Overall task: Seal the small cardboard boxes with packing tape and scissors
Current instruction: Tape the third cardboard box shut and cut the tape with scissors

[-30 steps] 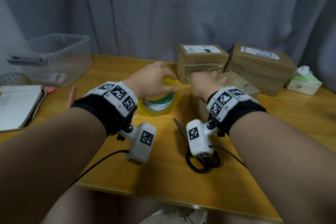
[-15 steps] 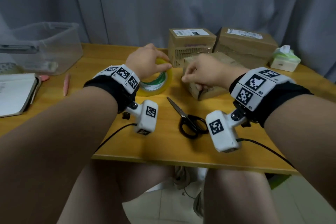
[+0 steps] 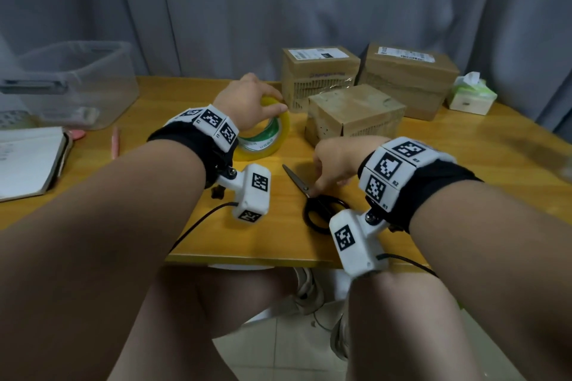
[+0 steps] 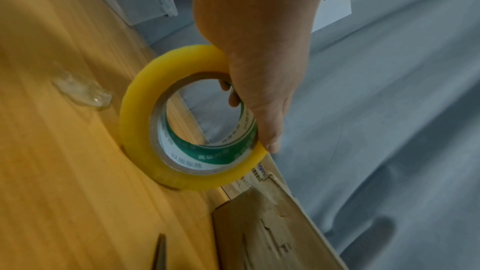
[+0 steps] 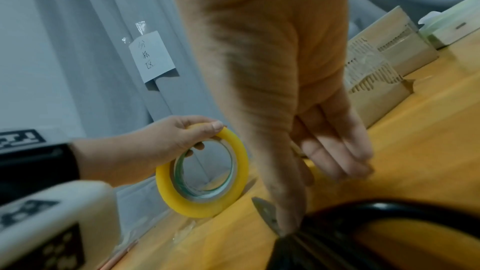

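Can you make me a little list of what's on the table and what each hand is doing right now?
left hand: grips the tape roll, which stands on edge on the table
right hand: reaching down, fingers straight, thumb touching the scissors
scissors: lying flat, blades closed
nearest box: between the hands and two more boxes
back boxes: both carry labels
also there: clear bin, notebook, tissue box

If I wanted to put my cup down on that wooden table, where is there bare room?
Bare wood lies along the right edge, in front of the white tissue box, and between the pink pen and the yellow tape roll. The middle is crowded: three brown cardboard boxes, black-handled scissors and both hands.
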`<move>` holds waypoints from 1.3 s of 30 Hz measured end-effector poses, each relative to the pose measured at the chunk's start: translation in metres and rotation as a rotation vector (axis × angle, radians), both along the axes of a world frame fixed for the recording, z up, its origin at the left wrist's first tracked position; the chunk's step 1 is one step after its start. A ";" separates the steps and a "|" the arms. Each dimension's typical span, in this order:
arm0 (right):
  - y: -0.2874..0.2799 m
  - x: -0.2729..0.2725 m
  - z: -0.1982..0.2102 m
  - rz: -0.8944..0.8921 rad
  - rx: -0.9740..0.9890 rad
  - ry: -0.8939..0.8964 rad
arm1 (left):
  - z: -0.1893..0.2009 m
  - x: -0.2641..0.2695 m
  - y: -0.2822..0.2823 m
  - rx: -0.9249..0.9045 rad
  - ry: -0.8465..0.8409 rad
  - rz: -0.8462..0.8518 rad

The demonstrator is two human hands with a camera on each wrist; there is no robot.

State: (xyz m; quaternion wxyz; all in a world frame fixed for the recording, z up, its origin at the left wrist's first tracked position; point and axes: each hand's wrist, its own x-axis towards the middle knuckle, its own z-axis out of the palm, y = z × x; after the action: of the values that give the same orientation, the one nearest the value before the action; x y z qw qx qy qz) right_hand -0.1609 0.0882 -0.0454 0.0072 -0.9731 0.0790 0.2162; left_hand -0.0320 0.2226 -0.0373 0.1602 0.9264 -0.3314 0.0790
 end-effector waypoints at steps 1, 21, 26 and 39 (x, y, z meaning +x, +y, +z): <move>0.001 -0.001 -0.001 0.015 -0.036 -0.049 | 0.002 -0.002 0.000 0.005 0.010 -0.006; -0.019 -0.022 -0.012 0.026 -0.088 -0.143 | 0.002 -0.034 -0.008 0.055 0.005 0.014; -0.021 -0.020 -0.006 -0.023 -0.121 -0.060 | 0.000 -0.036 -0.005 0.026 0.005 0.020; -0.063 -0.048 0.047 -0.221 0.228 -0.143 | 0.029 -0.045 -0.014 0.066 0.168 0.006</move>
State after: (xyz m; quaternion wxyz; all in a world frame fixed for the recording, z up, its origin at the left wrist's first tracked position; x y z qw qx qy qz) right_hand -0.2088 0.0257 0.0012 0.1466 -0.9643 0.1598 0.1520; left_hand -0.0766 0.2085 -0.0086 0.1565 0.9356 -0.3163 -0.0097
